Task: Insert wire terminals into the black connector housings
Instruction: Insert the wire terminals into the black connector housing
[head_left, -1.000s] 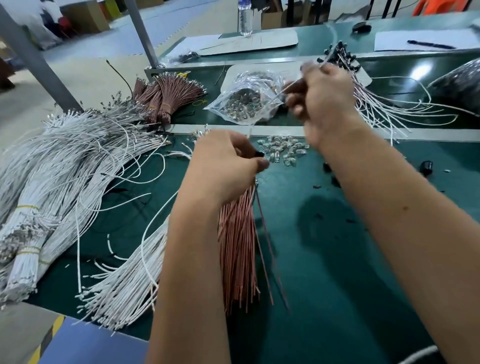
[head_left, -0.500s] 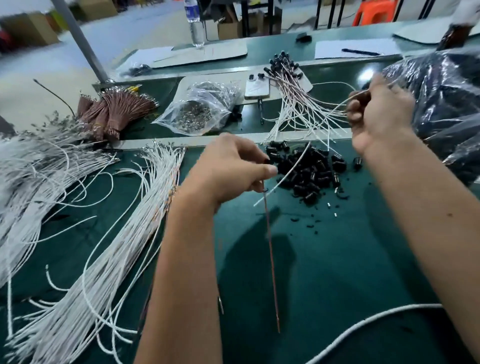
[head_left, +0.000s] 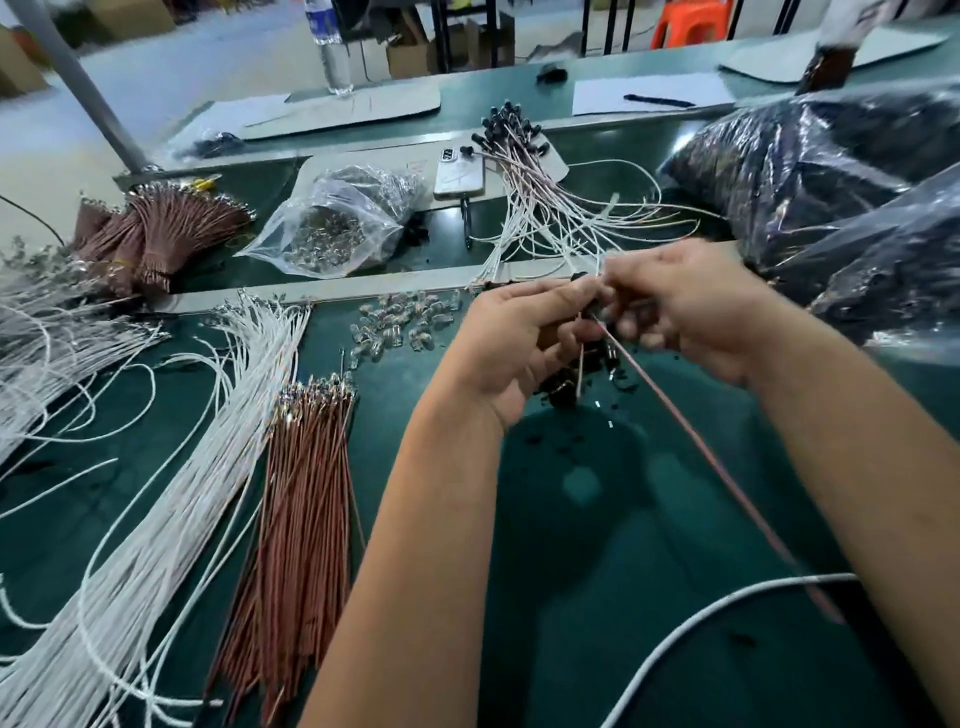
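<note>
No text is showing legibly anywhere: the label on the clear plastic water bottle (head_left: 332, 47) at eleven o'clock is blurring beyond reading.

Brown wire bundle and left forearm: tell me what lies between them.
Only bare green mat separates the brown wire bundle from the left forearm, seen in the head view.

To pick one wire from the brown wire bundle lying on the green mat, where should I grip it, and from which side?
Pinch a wire in the brown wire bundle just below its metal terminals, coming from above. There the far ends fan apart, while lower down the wires lie packed together.
</note>
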